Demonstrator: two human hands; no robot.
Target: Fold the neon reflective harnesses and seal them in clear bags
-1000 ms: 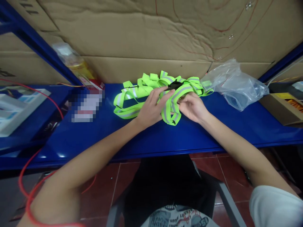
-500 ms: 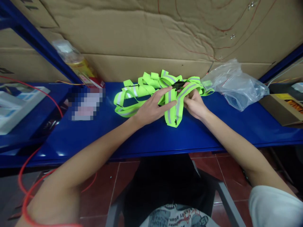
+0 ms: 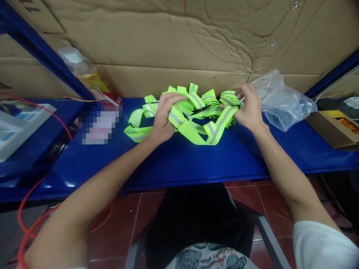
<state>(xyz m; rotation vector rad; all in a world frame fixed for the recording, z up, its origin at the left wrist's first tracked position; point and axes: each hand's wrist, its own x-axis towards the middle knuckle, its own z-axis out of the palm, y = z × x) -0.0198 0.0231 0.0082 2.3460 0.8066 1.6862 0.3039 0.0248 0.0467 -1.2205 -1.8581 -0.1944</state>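
Observation:
A tangle of neon green reflective straps [image 3: 196, 119] with grey stripes and a black buckle [image 3: 200, 109] lies on the blue shelf [image 3: 179, 160]. My left hand [image 3: 162, 117] is closed round a bunch of the straps at the pile's left side. At the pile's right end my right hand [image 3: 249, 108] grips the straps, fingers curled over their top, right beside a clear plastic bag [image 3: 283, 101]. One loop of strap hangs toward me between the two hands.
Cardboard sheets [image 3: 179, 45] line the back. A bottle [image 3: 86, 74] in plastic leans at the back left beside a blurred patch. A white box [image 3: 17, 127] and a red cable [image 3: 30, 209] sit left. An open carton [image 3: 336, 127] stands right. Red floor tiles show below.
Both hands have moved apart, the left toward the pile's left side and the right back toward the plastic bag. The straps have been bunched and spread wider between them.

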